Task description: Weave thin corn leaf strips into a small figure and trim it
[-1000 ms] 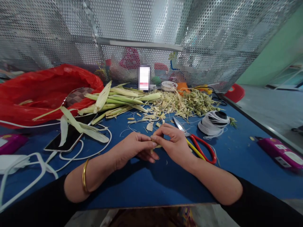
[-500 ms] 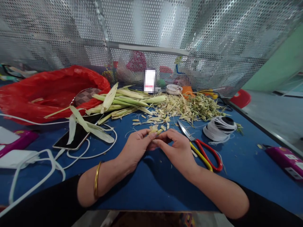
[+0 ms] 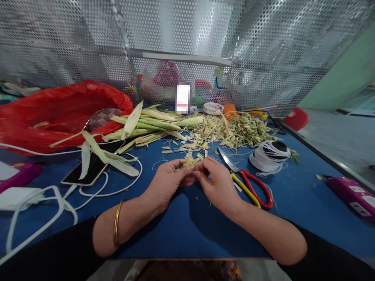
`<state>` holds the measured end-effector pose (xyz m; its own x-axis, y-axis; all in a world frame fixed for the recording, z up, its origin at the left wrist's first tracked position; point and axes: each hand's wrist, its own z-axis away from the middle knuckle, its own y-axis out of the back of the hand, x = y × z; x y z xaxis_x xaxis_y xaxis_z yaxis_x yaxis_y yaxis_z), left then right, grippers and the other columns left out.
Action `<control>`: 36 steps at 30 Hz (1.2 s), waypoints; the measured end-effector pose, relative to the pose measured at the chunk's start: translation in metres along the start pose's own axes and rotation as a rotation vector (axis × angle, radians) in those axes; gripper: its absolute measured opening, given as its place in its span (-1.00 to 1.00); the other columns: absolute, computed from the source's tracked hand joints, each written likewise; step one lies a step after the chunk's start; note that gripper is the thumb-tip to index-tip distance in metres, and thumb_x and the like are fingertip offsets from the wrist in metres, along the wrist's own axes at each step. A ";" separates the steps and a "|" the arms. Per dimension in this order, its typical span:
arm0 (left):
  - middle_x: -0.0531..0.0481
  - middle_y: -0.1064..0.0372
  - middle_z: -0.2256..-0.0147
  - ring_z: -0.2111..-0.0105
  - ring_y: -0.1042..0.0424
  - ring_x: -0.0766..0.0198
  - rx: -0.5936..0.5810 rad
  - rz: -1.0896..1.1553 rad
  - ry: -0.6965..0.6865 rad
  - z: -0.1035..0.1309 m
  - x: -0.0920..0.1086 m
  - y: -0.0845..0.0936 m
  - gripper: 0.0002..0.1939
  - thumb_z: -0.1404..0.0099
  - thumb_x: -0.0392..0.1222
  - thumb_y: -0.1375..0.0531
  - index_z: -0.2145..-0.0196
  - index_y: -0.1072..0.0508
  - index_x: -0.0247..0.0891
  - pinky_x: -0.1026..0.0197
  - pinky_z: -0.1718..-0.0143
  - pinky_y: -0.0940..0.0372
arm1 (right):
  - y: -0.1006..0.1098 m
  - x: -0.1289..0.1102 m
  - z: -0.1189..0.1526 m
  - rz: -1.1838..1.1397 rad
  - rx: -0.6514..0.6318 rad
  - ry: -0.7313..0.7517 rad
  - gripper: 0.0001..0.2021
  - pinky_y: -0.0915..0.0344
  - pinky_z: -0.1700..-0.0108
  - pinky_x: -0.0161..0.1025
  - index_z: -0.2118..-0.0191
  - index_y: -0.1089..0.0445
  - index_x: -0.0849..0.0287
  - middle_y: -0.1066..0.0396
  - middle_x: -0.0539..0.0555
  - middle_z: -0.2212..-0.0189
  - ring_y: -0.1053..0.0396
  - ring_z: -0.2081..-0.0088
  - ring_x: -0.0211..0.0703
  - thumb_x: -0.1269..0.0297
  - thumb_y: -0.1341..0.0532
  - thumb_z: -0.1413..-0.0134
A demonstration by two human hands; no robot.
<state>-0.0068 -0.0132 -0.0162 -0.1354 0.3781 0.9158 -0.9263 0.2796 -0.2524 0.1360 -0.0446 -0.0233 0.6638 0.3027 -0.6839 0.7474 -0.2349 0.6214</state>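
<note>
My left hand (image 3: 166, 181) pinches a small bundle of pale yellow husk (image 3: 190, 160), which looks like corn husk, in the middle of the table. Beside it my right hand (image 3: 219, 183) is closed, thumb against fingers, with its fingertips meeting those of the left. Whatever lies in the right fingertips is hidden. Scissors (image 3: 257, 186) with one red and one yellow handle lie partly open just right of the right hand. Farther right stands a spool of white thread (image 3: 268, 158). Small husk scraps (image 3: 215, 132) are heaped beyond my hands.
Long husk strips (image 3: 155, 121) lie at back left, by an open red plastic bag (image 3: 73, 95). Loose husk covers part of a phone (image 3: 88, 171). White cables (image 3: 60, 203) coil at left. Purple power strips (image 3: 351, 195) flank both sides. A perforated metal screen (image 3: 181, 35) bounds the back.
The right fingers have drawn in closer, thumb now tucked against the fingertips at the left hand. The left hand keeps its pinch on the husk bundle. The view has shifted slightly.
</note>
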 end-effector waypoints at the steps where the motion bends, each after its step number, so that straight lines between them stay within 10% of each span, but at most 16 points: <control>1: 0.03 -0.50 0.41 0.48 -0.44 0.43 -0.001 -0.009 -0.005 0.000 -0.001 0.000 -0.77 -0.13 -0.17 -0.33 0.27 -0.47 -0.31 0.37 0.37 -0.33 | 0.001 0.000 0.000 0.008 -0.010 0.009 -0.83 -0.14 0.36 -0.29 0.49 -0.24 0.15 -0.26 -0.03 0.49 -0.26 0.41 -0.22 0.50 -0.16 -0.07; 25: -0.09 -0.54 0.40 0.42 -0.52 0.30 -0.004 0.056 0.053 -0.002 0.008 0.006 -0.82 -0.19 -0.16 -0.27 0.29 -0.45 -0.32 0.33 0.34 -0.36 | 0.005 0.006 -0.002 0.016 0.012 0.045 -0.91 -0.16 0.37 -0.29 0.42 -0.34 0.14 -0.28 -0.01 0.45 -0.26 0.42 -0.23 0.42 -0.18 -0.08; 36: -0.09 -0.55 0.35 0.42 -0.52 0.32 -0.026 0.017 0.090 0.002 0.008 0.001 -0.78 -0.21 -0.12 -0.25 0.23 -0.55 -0.29 0.39 0.45 -0.31 | 0.001 0.008 -0.011 -0.578 -0.030 -0.355 -0.90 -0.17 0.42 -0.31 0.50 -0.37 0.18 -0.34 -0.08 0.58 -0.21 0.52 -0.30 0.31 -0.29 0.11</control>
<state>-0.0097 -0.0113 -0.0088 -0.1179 0.4608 0.8796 -0.9144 0.2951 -0.2771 0.1414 -0.0328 -0.0238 0.1299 0.0495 -0.9903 0.9872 -0.0992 0.1246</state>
